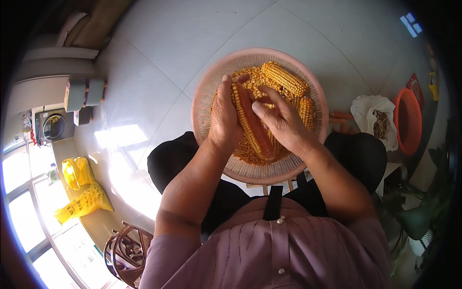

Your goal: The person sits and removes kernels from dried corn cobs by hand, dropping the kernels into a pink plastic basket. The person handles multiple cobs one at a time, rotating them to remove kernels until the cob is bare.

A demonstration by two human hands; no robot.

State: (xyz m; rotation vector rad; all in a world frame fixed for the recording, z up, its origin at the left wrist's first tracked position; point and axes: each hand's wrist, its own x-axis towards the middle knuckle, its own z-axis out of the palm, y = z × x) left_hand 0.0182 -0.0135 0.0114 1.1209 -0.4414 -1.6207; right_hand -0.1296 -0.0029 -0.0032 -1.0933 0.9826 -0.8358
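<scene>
My left hand [224, 118] is wrapped along the left side of a corn cob [253, 127], holding it tilted over a pink-rimmed plastic basket [202, 74]. Kernels are gone from a wide reddish strip of this cob, while yellow rows stay along its left edge. Close by its right side is my right hand [287, 126], fingers apart and thumb near the bare strip; whether the thumb touches it I cannot tell. Loose yellow kernels [254, 76] fill much of the basket. One full cob [285, 78] lies at the far right inside, another cob [306, 113] below it.
The basket sits between my knees. To the right stand a white plastic bag [368, 108] with dry husk-like scraps and an orange basket [408, 120]. Leafy plants [416, 216] grow at lower right. Yellow bags [89, 200], a brown rack [127, 255] and grey stools [76, 95] are leftward.
</scene>
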